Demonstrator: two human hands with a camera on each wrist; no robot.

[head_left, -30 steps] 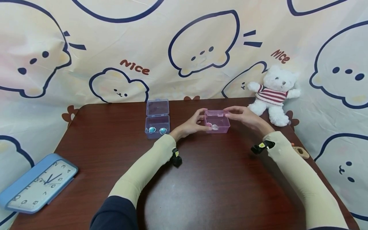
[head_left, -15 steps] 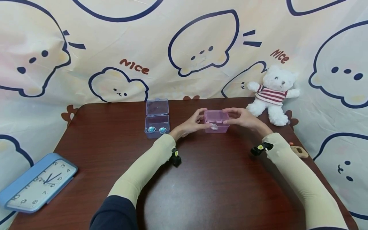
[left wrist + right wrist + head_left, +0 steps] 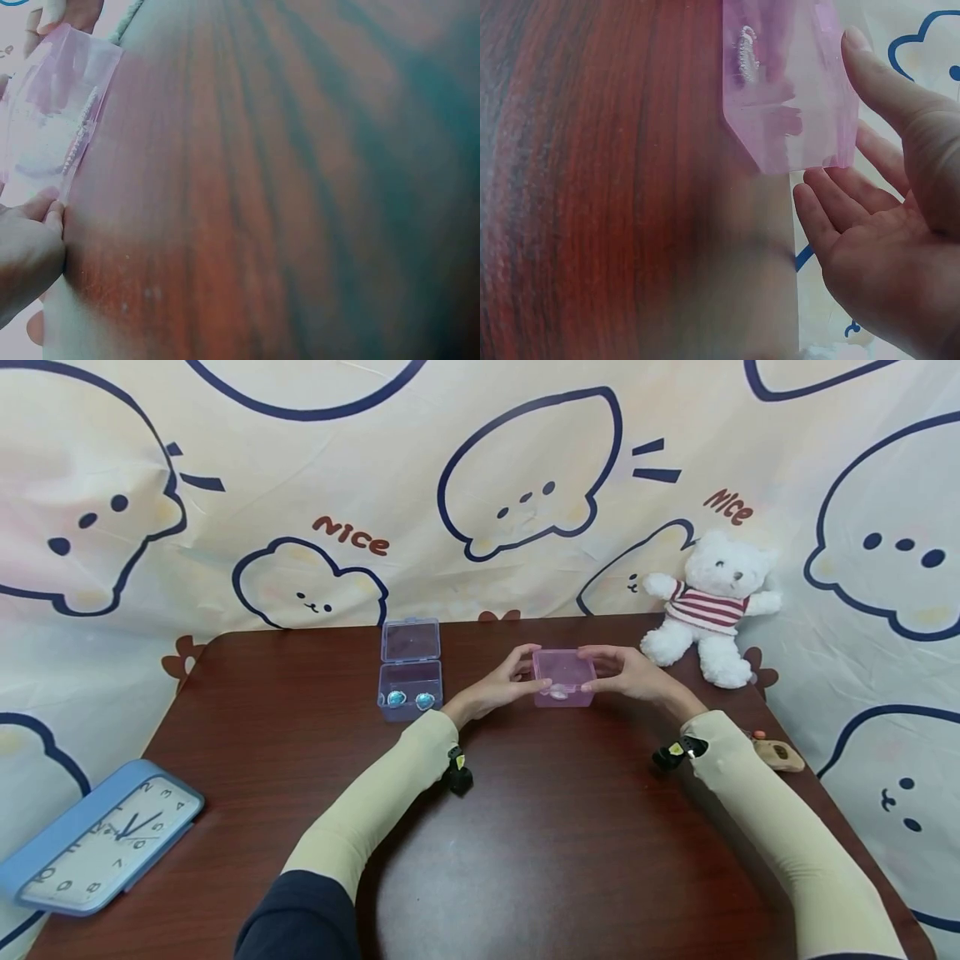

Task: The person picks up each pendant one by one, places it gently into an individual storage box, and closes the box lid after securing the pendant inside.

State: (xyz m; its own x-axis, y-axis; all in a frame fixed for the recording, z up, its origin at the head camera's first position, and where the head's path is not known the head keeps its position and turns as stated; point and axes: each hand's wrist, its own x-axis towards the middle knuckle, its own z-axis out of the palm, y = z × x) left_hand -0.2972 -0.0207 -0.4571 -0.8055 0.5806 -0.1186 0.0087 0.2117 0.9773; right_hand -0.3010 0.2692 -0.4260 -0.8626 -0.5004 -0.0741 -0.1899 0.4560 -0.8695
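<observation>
A small clear pink plastic box (image 3: 564,667) stands near the table's back edge, its lid down over it. Through the wall shows a small whitish piece (image 3: 747,54) with a beaded, sparkling edge. My left hand (image 3: 501,685) grips the box's left side, thumb at the front corner and fingers toward the back. On the opposite side my right hand (image 3: 628,675) holds it, thumb at the lid's front right and index finger at the back corner. In the right wrist view the other fingers (image 3: 836,199) curve loosely by the box's end.
A clear bluish box (image 3: 410,681) with its lid raised holds two round turquoise pieces (image 3: 424,701) left of my hands. A white teddy bear (image 3: 708,602) sits at the back right, a small wooden item (image 3: 778,755) by my right forearm. A blue clock (image 3: 105,839) lies front left.
The pink box's lid has swung down from raised to lying over the box. My right hand has moved slightly left and lower with it; the left hand has kept its place.
</observation>
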